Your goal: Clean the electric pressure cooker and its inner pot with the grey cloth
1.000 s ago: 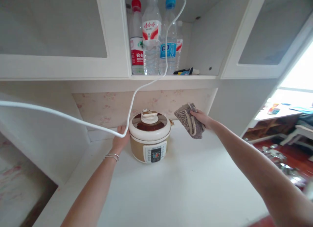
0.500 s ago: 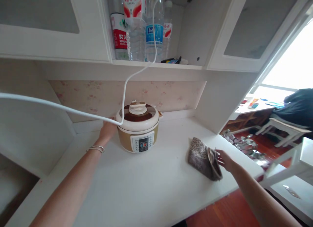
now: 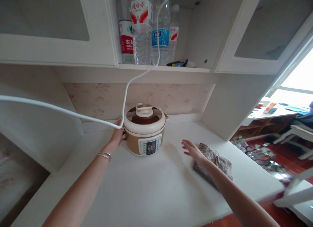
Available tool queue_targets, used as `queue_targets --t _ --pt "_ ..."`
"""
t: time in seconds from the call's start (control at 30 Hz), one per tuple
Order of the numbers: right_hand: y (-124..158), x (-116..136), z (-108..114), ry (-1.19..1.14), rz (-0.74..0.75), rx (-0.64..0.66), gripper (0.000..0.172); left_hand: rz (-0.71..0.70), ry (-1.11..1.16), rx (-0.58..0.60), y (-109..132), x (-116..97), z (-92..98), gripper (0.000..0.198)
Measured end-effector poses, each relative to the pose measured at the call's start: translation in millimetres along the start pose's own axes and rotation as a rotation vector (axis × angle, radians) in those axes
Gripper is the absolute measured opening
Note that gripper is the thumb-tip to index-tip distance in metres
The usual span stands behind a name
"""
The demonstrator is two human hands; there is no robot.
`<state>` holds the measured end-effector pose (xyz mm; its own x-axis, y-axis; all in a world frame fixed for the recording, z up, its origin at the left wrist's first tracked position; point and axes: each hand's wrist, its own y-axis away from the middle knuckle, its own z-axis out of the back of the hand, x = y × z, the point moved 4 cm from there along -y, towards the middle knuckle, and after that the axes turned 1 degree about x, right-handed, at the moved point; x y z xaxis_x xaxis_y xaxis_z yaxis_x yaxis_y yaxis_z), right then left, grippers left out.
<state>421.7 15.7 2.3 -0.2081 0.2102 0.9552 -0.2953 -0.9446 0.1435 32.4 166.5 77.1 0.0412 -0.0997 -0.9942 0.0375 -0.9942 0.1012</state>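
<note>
A round electric pressure cooker (image 3: 132,141), gold with a white rim and a brown lid, stands upright on the white counter (image 3: 137,188) close to the back wall. My left hand (image 3: 116,136) is at its left side, fingers curled round the side handle, which they partly cover. To the right, my right hand (image 3: 193,151) hangs over the counter with its fingers spread and nothing in them, between the cooker and a folded patterned cloth (image 3: 223,163). My right wrist and forearm pass in front of the cloth and hide part of it.
A white cable (image 3: 126,96) hangs across the view before the cooker. Overhead, an open cabinet shelf (image 3: 161,68) holds several plastic bottles (image 3: 142,41) and small dark items. Past the counter's right end are metal cookware pieces (image 3: 262,155) on the floor and a white stool (image 3: 303,178).
My right hand has let go of the cloth and moved left toward the cooker; the cloth now lies flatter. My left hand stays at the cooker's side. The view has shifted slightly.
</note>
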Motion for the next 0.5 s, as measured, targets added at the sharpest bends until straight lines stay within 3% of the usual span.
queue_targets --t 0.1,0.2,0.37,0.5 --pt "-9.6 10.2 -31.9 -0.058 -0.034 0.103 0.06 -0.04 -0.006 0.06 15.7 3.9 -14.3 0.05" --pt "-16.3 15.2 -33.5 0.075 0.022 0.073 0.059 -0.064 -0.002 0.126 27.2 8.8 -36.2 0.051" --pt "6.9 8.5 10.9 0.744 0.226 -0.074 0.046 -0.072 0.013 0.238 25.3 15.6 -86.3 0.055" --pt "40.9 -31.4 76.4 1.015 0.151 -0.18 0.044 -0.083 -0.006 0.308 17.3 20.3 -134.4 0.054"
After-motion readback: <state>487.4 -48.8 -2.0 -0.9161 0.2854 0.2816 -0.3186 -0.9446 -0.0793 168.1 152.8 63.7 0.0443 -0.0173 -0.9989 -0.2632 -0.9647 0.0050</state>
